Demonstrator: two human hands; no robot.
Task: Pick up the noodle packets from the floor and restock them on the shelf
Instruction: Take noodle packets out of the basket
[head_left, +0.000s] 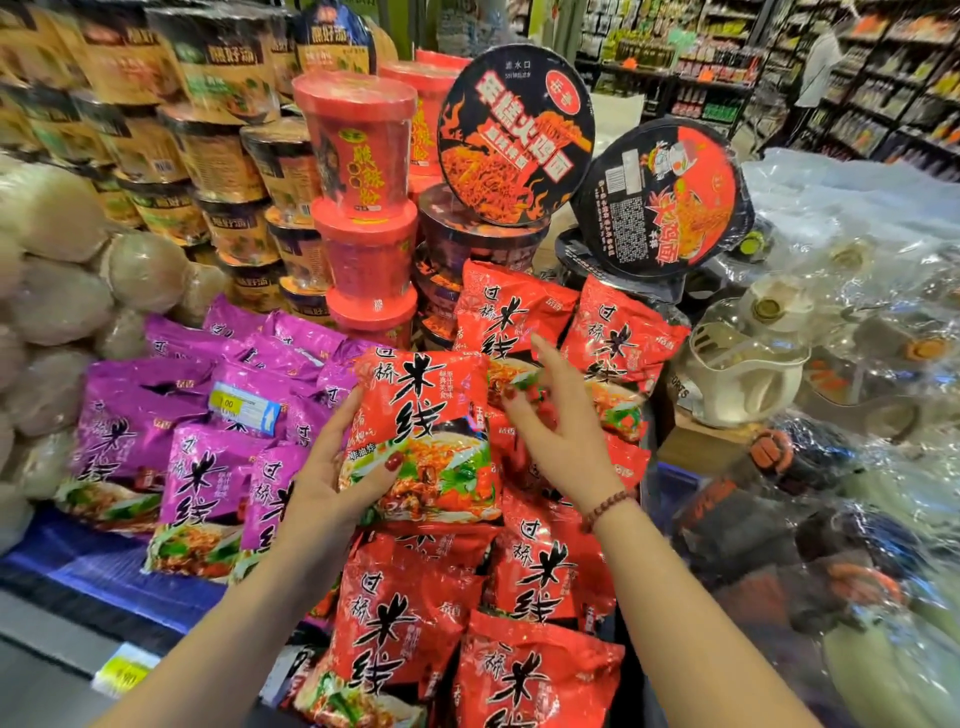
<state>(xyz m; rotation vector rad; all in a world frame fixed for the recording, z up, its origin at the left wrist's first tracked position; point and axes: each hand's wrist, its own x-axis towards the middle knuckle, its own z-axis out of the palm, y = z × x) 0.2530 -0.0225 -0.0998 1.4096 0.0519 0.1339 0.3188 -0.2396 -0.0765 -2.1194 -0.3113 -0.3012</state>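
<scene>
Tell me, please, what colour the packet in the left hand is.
The packet is red with black lettering, shown best in the head view.

Red packets (519, 317) crowd the shelf; cups (363, 208) wall behind (tightly).

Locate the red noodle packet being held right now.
Head view, centre frame: the red noodle packet is gripped by the left hand over the red packet stack, with purple packets to its left.

Straight ahead of you stand stacked red noodle tubs (358, 150), with brown bowls (218, 156) to their left and two black round bowls (514, 135) tilted on edge to their right. Pale round bags (57, 301) pile up at far left. A plastic-wrapped white kettle (743, 374) sits on the right.
</scene>
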